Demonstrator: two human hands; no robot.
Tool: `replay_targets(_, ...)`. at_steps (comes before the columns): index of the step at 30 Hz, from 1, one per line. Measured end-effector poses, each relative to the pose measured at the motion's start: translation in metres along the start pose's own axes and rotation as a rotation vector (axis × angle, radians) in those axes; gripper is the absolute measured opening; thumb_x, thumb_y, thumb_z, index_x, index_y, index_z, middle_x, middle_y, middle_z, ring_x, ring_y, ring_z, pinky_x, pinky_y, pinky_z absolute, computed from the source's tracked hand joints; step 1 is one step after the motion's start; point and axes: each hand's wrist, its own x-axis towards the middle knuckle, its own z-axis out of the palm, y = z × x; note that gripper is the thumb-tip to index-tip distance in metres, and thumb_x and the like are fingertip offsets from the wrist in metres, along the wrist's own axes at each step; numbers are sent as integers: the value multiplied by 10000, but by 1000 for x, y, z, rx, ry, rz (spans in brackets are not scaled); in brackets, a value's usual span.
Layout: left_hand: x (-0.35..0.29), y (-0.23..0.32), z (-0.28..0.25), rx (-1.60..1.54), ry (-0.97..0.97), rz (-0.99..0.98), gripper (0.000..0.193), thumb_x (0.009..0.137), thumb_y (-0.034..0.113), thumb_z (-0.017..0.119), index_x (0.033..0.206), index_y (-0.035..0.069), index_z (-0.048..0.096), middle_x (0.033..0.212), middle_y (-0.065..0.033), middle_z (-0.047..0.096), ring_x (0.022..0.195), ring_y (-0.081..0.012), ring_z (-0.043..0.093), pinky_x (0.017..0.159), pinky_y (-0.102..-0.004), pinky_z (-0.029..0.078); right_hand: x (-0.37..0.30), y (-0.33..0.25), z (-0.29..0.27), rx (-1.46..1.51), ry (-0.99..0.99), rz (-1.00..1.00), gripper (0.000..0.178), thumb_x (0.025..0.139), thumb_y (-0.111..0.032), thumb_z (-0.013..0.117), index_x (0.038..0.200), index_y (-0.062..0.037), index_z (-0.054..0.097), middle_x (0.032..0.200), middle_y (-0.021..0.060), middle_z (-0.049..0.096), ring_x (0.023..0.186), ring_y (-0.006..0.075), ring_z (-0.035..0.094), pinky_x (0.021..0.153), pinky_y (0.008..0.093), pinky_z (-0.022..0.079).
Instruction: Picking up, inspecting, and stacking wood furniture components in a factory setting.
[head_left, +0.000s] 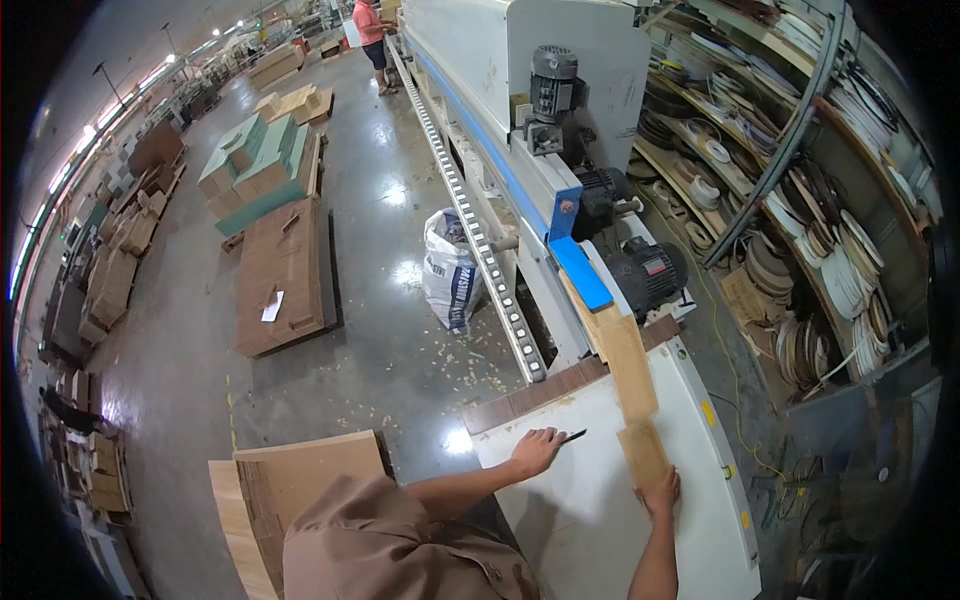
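Note:
My right hand (660,490) grips the near end of a small light-wood board (643,453) on the right part of the white worktable (560,505). This board's far end meets or overlaps another light-wood board (628,365), which runs back toward the machine's blue end guard (580,273). Over the table's middle, my left hand (538,452) is closed around a thin black pen-like tool (574,436). Its tip points right, toward the boards, without touching them. Whether it is a pen or a blade cannot be made out.
A long machine (480,120) with motors (645,268) extends away beyond the table, with a roller rail (470,225) alongside. Left of it stand a white sack (450,270) and stacked brown panels (285,275). Shelves of coiled edging (800,210) line the right. A person (373,45) stands far off.

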Motion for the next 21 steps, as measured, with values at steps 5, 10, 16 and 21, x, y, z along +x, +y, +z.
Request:
replay_targets(5,-2,-64,-44,-39,100,-120,473,959,209,563,1405,62,508,1291,-184,582,1198,-353,581,1020,-445,460,-18,-17,25,-71,8,111,1402,555,-325,988,1619,-83,108,1648,199,231,1520,393,234,1246,536,192)
replay_targets(10,57,-48,-61,-120,271,119,713,837,306,771,1425,17,490,1341,-208,551,1218,-407,534,1010,-504,456,-52,-1,33,-27,189,33,1343,493,-277,988,1589,-57,243,1550,202,388,1442,394,344,1156,568,314)
replay_targets(16,171,21,-106,-99,226,516,688,862,328,738,1433,35,491,1326,-187,553,1232,-375,518,1087,-513,377,-97,-63,26,-79,378,88,659,654,-234,923,1215,-79,615,1191,117,596,1073,343,606,916,456,512)
replay_targets(21,269,87,-55,417,12,721,907,843,578,721,1510,41,424,1520,-192,472,1448,-387,390,1233,-560,205,-155,-77,53,5,390,-91,277,836,-168,790,1079,-82,690,1129,99,613,1016,298,632,862,450,542)
